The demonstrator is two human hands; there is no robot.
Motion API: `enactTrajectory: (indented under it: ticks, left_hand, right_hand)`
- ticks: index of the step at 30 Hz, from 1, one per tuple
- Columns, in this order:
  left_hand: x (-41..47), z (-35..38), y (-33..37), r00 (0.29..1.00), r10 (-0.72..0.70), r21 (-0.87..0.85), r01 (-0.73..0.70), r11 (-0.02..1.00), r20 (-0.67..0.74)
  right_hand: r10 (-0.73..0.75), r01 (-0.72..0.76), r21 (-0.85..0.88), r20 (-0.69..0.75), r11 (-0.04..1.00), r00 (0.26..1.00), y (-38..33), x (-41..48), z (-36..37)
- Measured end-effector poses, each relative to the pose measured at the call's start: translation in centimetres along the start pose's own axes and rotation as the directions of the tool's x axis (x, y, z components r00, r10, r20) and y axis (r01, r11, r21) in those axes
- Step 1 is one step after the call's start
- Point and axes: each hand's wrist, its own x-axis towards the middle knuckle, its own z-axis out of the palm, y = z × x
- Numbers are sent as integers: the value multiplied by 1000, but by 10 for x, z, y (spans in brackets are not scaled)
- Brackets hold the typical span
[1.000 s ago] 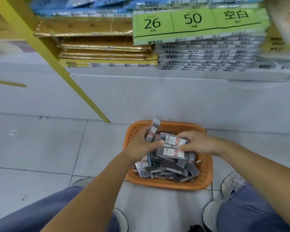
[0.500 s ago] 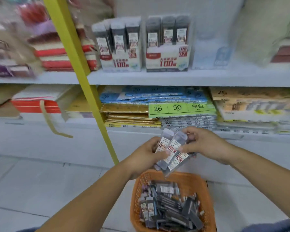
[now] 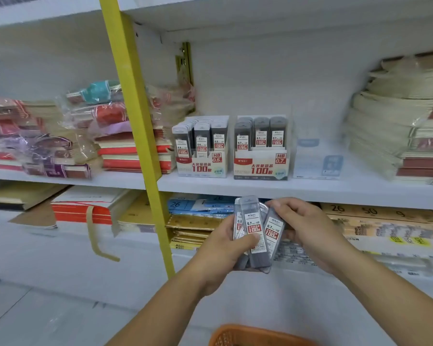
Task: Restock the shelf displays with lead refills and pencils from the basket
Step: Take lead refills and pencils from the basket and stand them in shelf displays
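On the middle shelf (image 3: 310,191), the 0.5 HB display box (image 3: 201,148) looks well stocked, with rows of cases standing front to back. Below and in front of it, the left hand (image 3: 225,245) grips a small fan of lead refill cases (image 3: 256,236), fingers clamped round the back and the thumb pressed across the front. The two front labels read 0.7 HB; a case behind is mostly hidden and its grade is hard to read. Under the hands, only the rim of the orange basket (image 3: 248,335) shows at the bottom edge, so what it holds cannot be told. Just above the cases, the 0.7 HB display box (image 3: 260,151) seems fairly full, though its front-left stack sits lower. The right hand (image 3: 303,221) has its fingers curled onto the rightmost case in the fan. Further right, a clear display stand (image 3: 318,158) looks empty. I judge the job is midway: these cases are not yet shelved, and no pencils are in view
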Motion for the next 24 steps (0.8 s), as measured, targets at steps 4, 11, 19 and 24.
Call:
enactTrajectory:
  ticks: [4,11,19,24]
  left_hand:
    - [10,0,6,997,37,-7,-38,999,-63]
    - [21,-4,22,984,127,-55,-135,989,-126]
    - [36,-27,53,913,324,-105,-357,928,-247]
    - [47,-29,53,905,345,-70,-372,925,-250]
  right_hand:
    - [-51,50,54,25,997,998,-11,3,-1]
    - [-242,235,-61,-151,970,958,-30,13,1]
    - [-672,622,-259,-230,739,704,-129,57,-27]
    - [-673,553,-510,-72,659,736,-153,101,-30]
